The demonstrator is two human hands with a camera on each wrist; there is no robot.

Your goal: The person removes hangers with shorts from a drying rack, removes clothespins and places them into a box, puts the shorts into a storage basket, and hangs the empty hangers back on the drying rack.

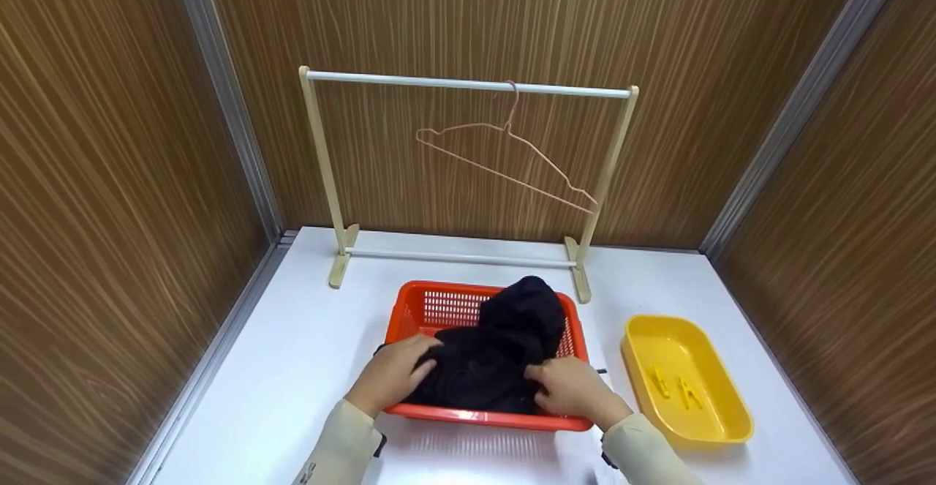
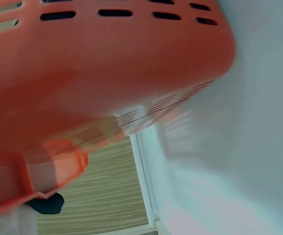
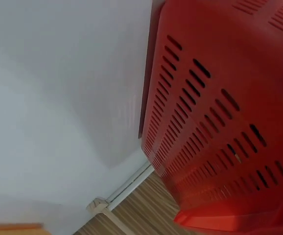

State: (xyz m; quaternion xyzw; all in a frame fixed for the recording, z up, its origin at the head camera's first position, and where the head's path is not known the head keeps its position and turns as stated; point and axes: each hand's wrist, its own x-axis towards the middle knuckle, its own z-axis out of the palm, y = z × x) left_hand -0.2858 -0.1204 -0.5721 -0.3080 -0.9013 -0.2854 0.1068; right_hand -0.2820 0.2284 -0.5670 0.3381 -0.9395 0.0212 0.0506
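A crumpled black garment point(image 1: 475, 368) fills much of the red plastic basket point(image 1: 486, 418), with one bunched part rising against the back right rim. My left hand point(image 1: 395, 374) reaches over the basket's left front side and grips the cloth between fingers and thumb. At the right front corner my right hand point(image 1: 574, 386) holds the garment with curled fingers. In the left wrist view a bit of black cloth point(image 2: 47, 203) pokes out past the rim. The right wrist view shows the slotted basket side point(image 3: 215, 127); neither wrist view plainly shows fingers.
Behind the basket stands a drying rack point(image 1: 468, 84) with a pink hanger point(image 1: 504, 174) hooked on its bar. To the right lies a yellow tray point(image 1: 720, 375) holding two yellow clothespins point(image 1: 689, 393). Wood-patterned walls point(image 1: 131, 178) enclose the white table point(image 1: 292, 368).
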